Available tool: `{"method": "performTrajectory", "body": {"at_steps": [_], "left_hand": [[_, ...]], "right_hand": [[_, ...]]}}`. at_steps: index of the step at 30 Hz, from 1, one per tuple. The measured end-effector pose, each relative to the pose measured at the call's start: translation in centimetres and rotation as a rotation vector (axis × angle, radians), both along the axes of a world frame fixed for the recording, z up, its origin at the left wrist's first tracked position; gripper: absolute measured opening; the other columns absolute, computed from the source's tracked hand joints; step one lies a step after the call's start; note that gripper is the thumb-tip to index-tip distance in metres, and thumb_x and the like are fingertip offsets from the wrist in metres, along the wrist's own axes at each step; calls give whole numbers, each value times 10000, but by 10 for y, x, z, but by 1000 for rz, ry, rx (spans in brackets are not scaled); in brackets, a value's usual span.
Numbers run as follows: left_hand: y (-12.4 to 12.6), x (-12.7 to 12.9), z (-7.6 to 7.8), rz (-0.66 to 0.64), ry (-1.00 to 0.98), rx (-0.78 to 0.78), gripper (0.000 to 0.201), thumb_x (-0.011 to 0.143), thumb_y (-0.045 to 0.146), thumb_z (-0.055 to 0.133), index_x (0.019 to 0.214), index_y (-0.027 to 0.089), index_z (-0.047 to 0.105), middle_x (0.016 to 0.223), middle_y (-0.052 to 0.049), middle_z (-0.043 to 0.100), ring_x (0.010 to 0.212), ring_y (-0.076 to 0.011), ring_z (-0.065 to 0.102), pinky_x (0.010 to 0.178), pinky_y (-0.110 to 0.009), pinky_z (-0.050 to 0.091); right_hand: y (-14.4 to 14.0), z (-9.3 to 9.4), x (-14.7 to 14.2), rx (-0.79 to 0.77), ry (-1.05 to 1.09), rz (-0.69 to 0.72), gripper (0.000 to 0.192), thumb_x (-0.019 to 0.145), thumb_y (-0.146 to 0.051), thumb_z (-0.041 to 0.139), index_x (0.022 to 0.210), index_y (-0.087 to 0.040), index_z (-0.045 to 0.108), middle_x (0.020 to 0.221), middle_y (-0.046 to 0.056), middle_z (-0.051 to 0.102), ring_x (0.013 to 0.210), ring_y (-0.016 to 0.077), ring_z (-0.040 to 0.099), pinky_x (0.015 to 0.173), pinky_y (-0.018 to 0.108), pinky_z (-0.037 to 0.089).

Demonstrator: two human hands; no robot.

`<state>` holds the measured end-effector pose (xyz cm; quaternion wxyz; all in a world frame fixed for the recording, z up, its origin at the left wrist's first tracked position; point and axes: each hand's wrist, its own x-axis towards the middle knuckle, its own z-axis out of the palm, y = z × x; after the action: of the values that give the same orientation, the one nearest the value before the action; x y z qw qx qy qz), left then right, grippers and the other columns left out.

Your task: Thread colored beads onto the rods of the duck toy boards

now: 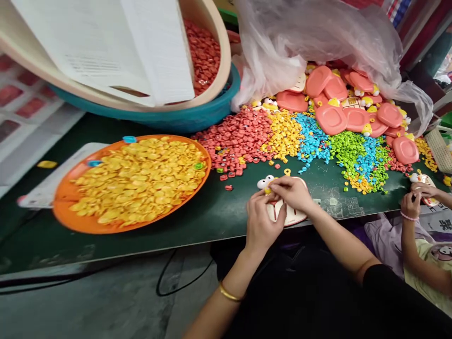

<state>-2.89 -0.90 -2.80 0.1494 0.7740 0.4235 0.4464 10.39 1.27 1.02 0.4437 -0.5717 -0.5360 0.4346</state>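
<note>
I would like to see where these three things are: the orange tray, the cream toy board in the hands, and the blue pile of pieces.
orange tray (67, 195), head view, bare left rim.
cream toy board (294, 216), head view, lower edge below the hands.
blue pile (312, 141), head view, middle of the heap.

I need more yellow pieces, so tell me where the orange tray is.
In the head view the orange tray sits on the green table at left, heaped with yellow pieces, in front of the teal basin and left of both hands.
</note>
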Motion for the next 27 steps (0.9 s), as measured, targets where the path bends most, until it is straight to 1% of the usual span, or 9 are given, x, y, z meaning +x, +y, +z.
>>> {"method": "performTrajectory", "body": {"at_steps": [2, 4, 6, 8, 12, 17, 20, 23, 27], "left_hand": [[-4, 0, 2, -16, 30, -6, 350, 906, 299, 607, 1224, 190, 512, 1087, -117, 581, 1144, -295, 546, 994, -492, 476], [-7, 0, 4, -41, 64, -32, 386, 933, 279, 564, 1304, 189, 509, 1075, -114, 583, 1119, -285, 544, 984, -475, 483], [-9, 0, 5, -45, 85, -68, 423, 950, 269, 526, 1365, 193, 505, 1100, -119, 570, 1130, -282, 532, 997, -472, 480], [-11, 0, 5, -36, 102, -90, 437, 956, 267, 506, 1389, 200, 511, 1139, -126, 561, 1151, -286, 522, 1018, -481, 470], [-13, 0, 4, 7, 113, -107, 422, 955, 281, 508, 1363, 182, 544, 1172, -140, 563, 1147, -291, 527, 1017, -487, 474], [-13, 2, 6, -17, 138, -104, 376, 959, 269, 493, 1316, 186, 577, 1235, -136, 573, 1180, -293, 516, 1046, -489, 463], [-13, 3, 7, 27, 138, -111, 334, 945, 268, 504, 1247, 168, 605, 1193, -139, 577, 1157, -297, 515, 1033, -491, 469], [-12, 3, 8, 45, 131, -111, 299, 931, 272, 523, 1193, 152, 603, 1171, -143, 580, 1145, -299, 514, 1026, -496, 470], [-11, 1, 7, 19, 92, -106, 225, 936, 251, 522, 1128, 163, 598, 1179, -136, 603, 1163, -288, 521, 1032, -486, 471]], "right_hand": [[1, -2, 8, -65, 209, -46, 220, 876, -414, 618, 931, -221, 707, 736, -1, 688, 707, 166, 683, 707, 304, 580], [2, -5, 20, -78, 306, -125, 224, 872, -389, 600, 979, -210, 681, 744, -1, 690, 670, 160, 677, 690, 311, 581], [12, -6, 32, -12, 225, -245, 217, 882, -339, 568, 1022, -205, 666, 792, 10, 688, 682, 155, 668, 697, 313, 573], [30, -4, 38, 118, -34, -297, 196, 894, -281, 544, 1007, -199, 682, 876, 40, 688, 778, 168, 664, 761, 323, 556], [72, 7, 30, 262, -598, -53, 186, 909, -188, 556, 958, -197, 735, 969, 89, 684, 987, 219, 617, 923, 357, 480], [99, 8, 5, 221, -927, 140, 221, 954, -174, 517, 996, -182, 735, 996, 121, 667, 1043, 255, 555, 878, 352, 448], [102, 1, -3, 185, -1035, 184, 244, 941, -105, 489, 1002, -167, 717, 1003, 134, 666, 1047, 264, 535, 825, 340, 436], [103, -2, -6, 204, -1047, 158, 261, 959, -110, 449, 1021, -169, 695, 1038, 140, 662, 1072, 267, 517, 816, 337, 429], [91, 8, 3, 235, -959, 102, 213, 966, -152, 477, 987, -166, 688, 1005, 124, 674, 996, 244, 541, 847, 330, 428]]}}
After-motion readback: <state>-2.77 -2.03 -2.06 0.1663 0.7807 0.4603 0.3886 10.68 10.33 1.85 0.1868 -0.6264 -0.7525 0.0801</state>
